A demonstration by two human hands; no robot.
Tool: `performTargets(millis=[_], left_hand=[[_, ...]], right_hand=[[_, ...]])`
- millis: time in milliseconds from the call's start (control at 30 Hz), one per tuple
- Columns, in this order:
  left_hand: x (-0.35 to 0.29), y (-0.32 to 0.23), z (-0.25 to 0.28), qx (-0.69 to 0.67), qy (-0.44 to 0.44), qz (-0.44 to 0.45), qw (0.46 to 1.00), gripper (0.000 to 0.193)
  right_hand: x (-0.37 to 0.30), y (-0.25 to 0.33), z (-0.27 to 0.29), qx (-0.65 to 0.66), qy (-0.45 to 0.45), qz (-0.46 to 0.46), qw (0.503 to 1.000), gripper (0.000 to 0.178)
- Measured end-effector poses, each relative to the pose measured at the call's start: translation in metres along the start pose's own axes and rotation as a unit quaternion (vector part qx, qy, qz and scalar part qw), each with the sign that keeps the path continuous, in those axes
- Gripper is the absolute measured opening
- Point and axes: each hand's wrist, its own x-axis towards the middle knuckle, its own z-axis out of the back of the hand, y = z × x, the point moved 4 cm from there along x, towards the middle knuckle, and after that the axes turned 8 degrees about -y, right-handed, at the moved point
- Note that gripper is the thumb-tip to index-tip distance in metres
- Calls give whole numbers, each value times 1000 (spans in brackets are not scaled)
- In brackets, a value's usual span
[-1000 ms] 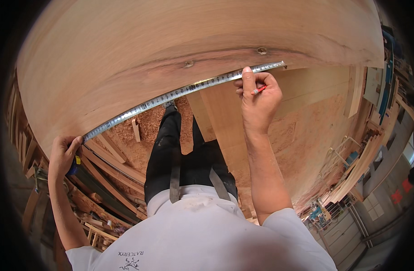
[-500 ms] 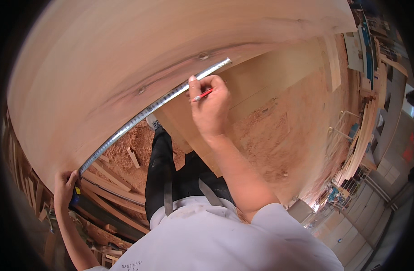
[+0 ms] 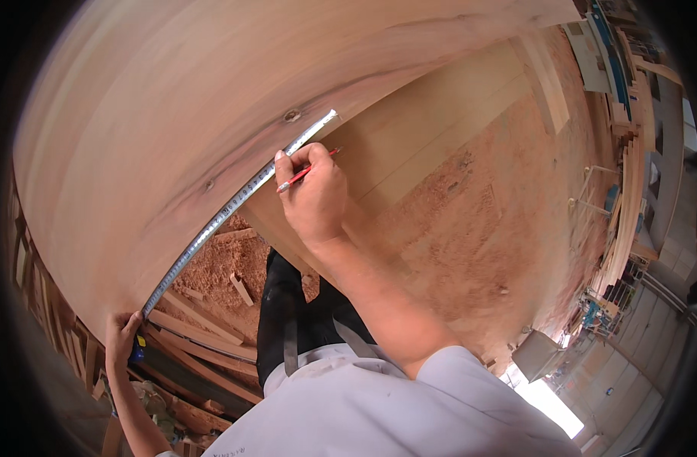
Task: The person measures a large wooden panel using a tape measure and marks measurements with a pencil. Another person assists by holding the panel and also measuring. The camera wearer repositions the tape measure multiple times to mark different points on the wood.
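Observation:
A large wooden board point(image 3: 150, 114) with dark grain streaks and knots fills the upper left. Along its near edge runs the extended metal blade point(image 3: 185, 257) of a tape measure, its free end lying past my right hand. My left hand point(image 3: 121, 341) is closed around the tape measure's dark case point(image 3: 138, 349), which has a yellow patch and is partly hidden by the fingers. My right hand point(image 3: 315, 194) is closed, with a red pencil point(image 3: 295, 180) between its fingers. Its thumb and fingertips touch the blade at the board's edge.
Below the board, a flat wooden panel point(image 3: 432, 122) lies over a floor point(image 3: 455, 236) strewn with reddish sawdust. Long wood strips point(image 3: 200, 346) lie low at left, beside my dark-trousered leg point(image 3: 283, 293). Stacked boards point(image 3: 630, 190) and machinery point(image 3: 599, 312) stand at far right.
In the view, my right hand, the pencil and the blade's free end have shifted left. My left hand sits slightly lower and further right. The view itself has also shifted.

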Motion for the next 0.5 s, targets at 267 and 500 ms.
performTargets(millis=[267, 500], left_hand=[[3, 9, -2, -14, 5, -14, 1000, 41], [-1, -3, -1, -11, 15, -4, 1000, 37]], right_hand=[[-1, -4, -1, 2, -19, 14, 1000, 31], [0, -4, -1, -12, -24, 25, 999, 29]])
